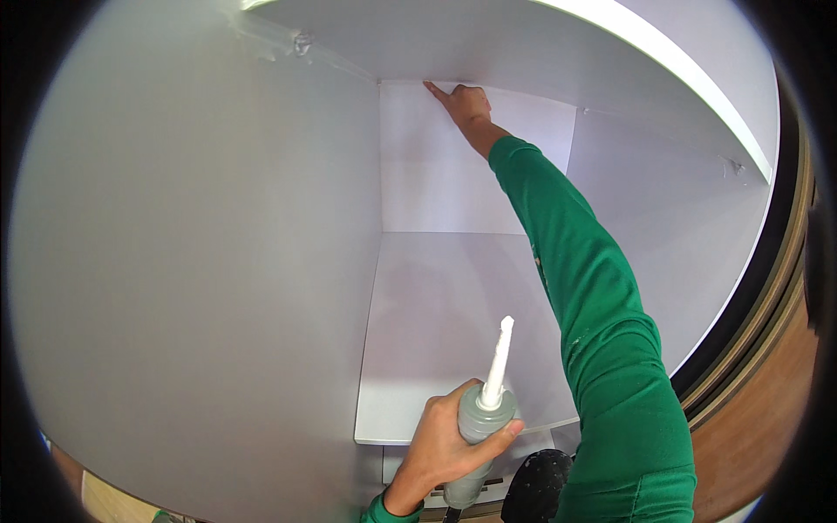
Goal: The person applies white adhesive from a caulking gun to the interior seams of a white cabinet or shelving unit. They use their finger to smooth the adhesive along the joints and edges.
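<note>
My left hand (440, 444) is wrapped round the grey barrel of a caulking gun (485, 418), low in the view. The gun's white tapered nozzle (499, 362) points up, with a blob of white at its tip, touching nothing. Deep inside a pale cabinet, my right hand (466, 105) holds nothing. Its index finger is stretched out onto the seam between the back panel (453, 187) and the underside of the upper shelf (488, 48), near the left corner. The other fingers are curled in.
A tall side panel (192, 261) fills the left, and another side panel (671, 209) stands at right. Below is a lower shelf (436, 322). White smears surround a fitting (302, 42) at upper left. A dark speckled object (536, 488) and brown curved boards (758, 392) lie lower right.
</note>
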A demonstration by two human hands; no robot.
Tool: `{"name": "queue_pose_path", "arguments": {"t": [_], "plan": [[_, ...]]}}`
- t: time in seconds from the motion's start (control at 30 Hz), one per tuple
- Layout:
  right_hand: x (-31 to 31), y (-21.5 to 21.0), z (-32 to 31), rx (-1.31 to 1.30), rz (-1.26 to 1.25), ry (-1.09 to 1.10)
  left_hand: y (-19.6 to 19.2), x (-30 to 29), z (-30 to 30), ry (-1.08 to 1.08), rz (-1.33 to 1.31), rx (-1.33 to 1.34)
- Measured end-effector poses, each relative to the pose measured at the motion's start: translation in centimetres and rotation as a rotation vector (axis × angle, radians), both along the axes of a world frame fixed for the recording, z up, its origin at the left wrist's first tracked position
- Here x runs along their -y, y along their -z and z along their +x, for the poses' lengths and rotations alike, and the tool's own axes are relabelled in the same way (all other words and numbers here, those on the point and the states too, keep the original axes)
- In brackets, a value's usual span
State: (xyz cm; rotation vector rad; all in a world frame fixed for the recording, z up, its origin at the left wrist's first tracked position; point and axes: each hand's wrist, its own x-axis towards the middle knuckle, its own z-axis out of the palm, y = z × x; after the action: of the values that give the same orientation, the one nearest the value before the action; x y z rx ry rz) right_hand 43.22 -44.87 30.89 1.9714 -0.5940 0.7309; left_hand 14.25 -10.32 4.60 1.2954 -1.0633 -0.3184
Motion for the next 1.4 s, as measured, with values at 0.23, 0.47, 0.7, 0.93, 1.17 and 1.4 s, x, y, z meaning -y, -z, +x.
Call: {"name": "queue_pose_path", "arguments": {"t": [0.23, 0.47, 0.7, 0.93, 1.17, 1.4], "plan": [[5.8, -0.2, -3.0, 0.026, 0.087, -0.133, 0.4, 0.2, 0.2, -0.008, 0.010, 0.021], [10.0, -0.2, -6.4, 0.026, -0.090, -0.069, 0.7, 0.4, 0.3, 0.003, 0.010, 0.015], [12.0, -0.8, -9.1, -0.023, -0.028, -0.004, 0.9, 0.4, 0.5, -0.007, -0.001, 0.052], [17.0, -1.2, -11.1, -0.011, -0.108, -0.012, 1.1, 0.5, 0.3, 0.012, -0.029, 0.056], [10.9, -0.1, -11.3, -0.212, 0.399, 0.634, 0.3, -0.5, 0.2, -0.058, 0.007, 0.041], [5.0, 5.3, -18.3, 0.169, 0.723, -0.125, -0.2, -0.6, -0.3, -0.060, -0.017, 0.067]]}}
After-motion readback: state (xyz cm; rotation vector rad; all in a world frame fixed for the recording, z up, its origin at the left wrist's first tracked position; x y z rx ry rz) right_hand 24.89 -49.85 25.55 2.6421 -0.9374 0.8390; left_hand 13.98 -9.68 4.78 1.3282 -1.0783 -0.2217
